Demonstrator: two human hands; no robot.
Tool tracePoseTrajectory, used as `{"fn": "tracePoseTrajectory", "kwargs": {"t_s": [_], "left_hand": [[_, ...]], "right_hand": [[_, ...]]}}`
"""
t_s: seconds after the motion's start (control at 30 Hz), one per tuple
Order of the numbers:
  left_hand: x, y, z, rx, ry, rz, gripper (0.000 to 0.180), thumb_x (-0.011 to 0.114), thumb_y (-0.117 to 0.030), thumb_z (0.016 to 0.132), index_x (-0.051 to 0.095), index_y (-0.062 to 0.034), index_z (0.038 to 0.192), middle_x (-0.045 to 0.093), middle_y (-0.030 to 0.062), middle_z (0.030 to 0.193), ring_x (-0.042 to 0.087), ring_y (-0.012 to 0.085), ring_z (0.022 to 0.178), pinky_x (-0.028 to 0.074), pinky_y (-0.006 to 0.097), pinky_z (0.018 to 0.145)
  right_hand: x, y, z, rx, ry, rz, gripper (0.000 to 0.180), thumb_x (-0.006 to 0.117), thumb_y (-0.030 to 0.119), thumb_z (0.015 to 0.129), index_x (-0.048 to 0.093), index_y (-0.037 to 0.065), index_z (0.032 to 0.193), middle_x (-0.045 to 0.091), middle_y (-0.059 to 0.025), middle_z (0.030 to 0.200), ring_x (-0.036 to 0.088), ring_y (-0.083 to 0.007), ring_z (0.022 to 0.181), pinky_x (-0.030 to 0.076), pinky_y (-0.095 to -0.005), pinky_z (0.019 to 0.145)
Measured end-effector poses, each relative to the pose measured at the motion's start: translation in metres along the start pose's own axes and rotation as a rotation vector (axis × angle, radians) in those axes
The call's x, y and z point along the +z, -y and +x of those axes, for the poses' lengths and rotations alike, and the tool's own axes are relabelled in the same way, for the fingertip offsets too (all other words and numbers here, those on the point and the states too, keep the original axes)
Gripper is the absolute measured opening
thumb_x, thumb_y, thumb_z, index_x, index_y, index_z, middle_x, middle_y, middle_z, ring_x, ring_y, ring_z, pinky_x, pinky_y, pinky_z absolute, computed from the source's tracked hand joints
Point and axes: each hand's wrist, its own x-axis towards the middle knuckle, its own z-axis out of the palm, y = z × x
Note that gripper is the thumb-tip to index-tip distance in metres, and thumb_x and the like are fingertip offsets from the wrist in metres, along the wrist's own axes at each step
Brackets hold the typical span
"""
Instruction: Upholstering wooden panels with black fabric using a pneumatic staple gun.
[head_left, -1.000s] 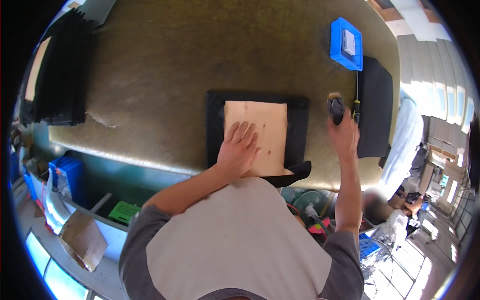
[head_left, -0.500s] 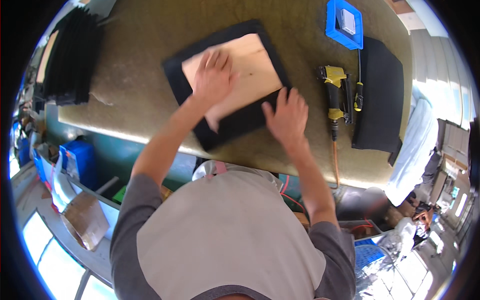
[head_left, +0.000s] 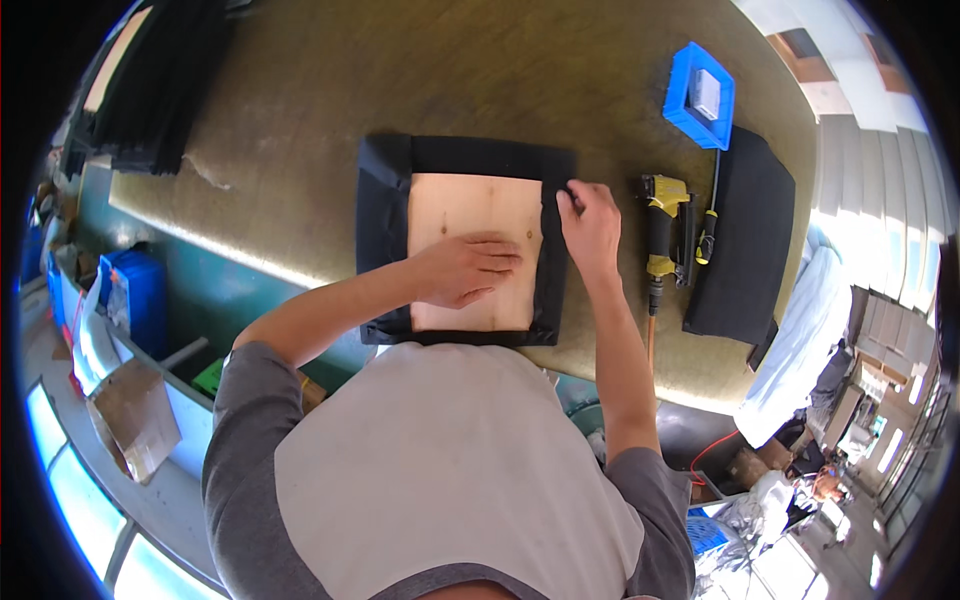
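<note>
Lying flat across the pale wooden board (head_left: 475,205), the left hand (head_left: 468,268) has its fingers extended and gripping nothing, while the right hand (head_left: 592,225) bends its fingers at the right edge of the black fabric (head_left: 460,155), though whether they pinch it I cannot tell. The board rests on the brown table (head_left: 300,120) just in front of the person's body, with the fabric framing it on all four sides. To the right lie a yellow-and-black nail gun (head_left: 660,230), a screwdriver (head_left: 707,238) and a flat black panel (head_left: 745,240), near a blue tray (head_left: 682,82).
</note>
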Motion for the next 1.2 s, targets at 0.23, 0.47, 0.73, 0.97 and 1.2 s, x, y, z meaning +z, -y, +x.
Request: {"fn": "tracePoseTrajectory", "kwargs": {"t_s": [0.23,0.47,0.73,0.97,1.2], "left_hand": [[-0.011,0.014,0.008,-0.257,-0.262,0.04,0.023,0.071,-0.01,0.081,0.072,-0.005,0.103,0.07,0.0087,0.119,0.065,0.0262,0.115,0.056,0.041,0.095],[-0.014,0.035,0.019,-0.266,-0.309,0.244,0.029,0.074,-0.01,0.075,0.072,-0.005,0.104,0.068,0.0103,0.117,0.065,0.0273,0.109,0.053,0.042,0.094],[-0.062,0.116,0.118,-0.602,-0.01,0.163,0.039,0.076,-0.025,0.081,0.074,-0.0108,0.117,0.064,0.0092,0.123,0.063,0.0318,0.114,0.05,0.045,0.098],[-0.055,0.125,0.138,-0.727,0.247,-0.04,0.022,0.065,-0.026,0.092,0.077,-0.015,0.108,0.069,0.0088,0.105,0.066,0.0325,0.105,0.054,0.045,0.088],[-0.042,0.123,0.13,-0.544,0.042,-0.132,0.012,0.066,-0.018,0.092,0.074,-0.0111,0.098,0.067,0.0093,0.091,0.066,0.0332,0.087,0.053,0.044,0.074]], "right_hand": [[0.022,-0.013,0.022,0.116,-0.096,-0.181,0.026,0.078,0.023,0.087,0.071,0.002,0.101,0.068,-0.0151,0.094,0.068,-0.0301,0.083,0.054,-0.0411,0.075],[0.032,-0.013,0.034,0.154,-0.048,-0.116,0.011,0.074,0.012,0.088,0.066,0.005,0.091,0.065,-0.013,0.087,0.067,-0.033,0.08,0.053,-0.0439,0.069],[0.036,-0.02,0.022,0.126,-0.241,0.339,0.006,0.069,-0.001,0.09,0.066,0.0,0.096,0.066,-0.0145,0.089,0.065,-0.0288,0.075,0.052,-0.0362,0.068],[0.041,-0.007,0.005,0.084,-0.33,0.235,0.017,0.068,-0.003,0.086,0.07,0.001,0.103,0.066,-0.0141,0.101,0.065,-0.0352,0.088,0.054,-0.0408,0.079],[0.044,-0.01,-0.003,-0.065,-0.29,0.019,0.034,0.071,-0.002,0.074,0.072,0.002,0.108,0.063,-0.0108,0.107,0.061,-0.0311,0.097,0.049,-0.0404,0.082]]}}
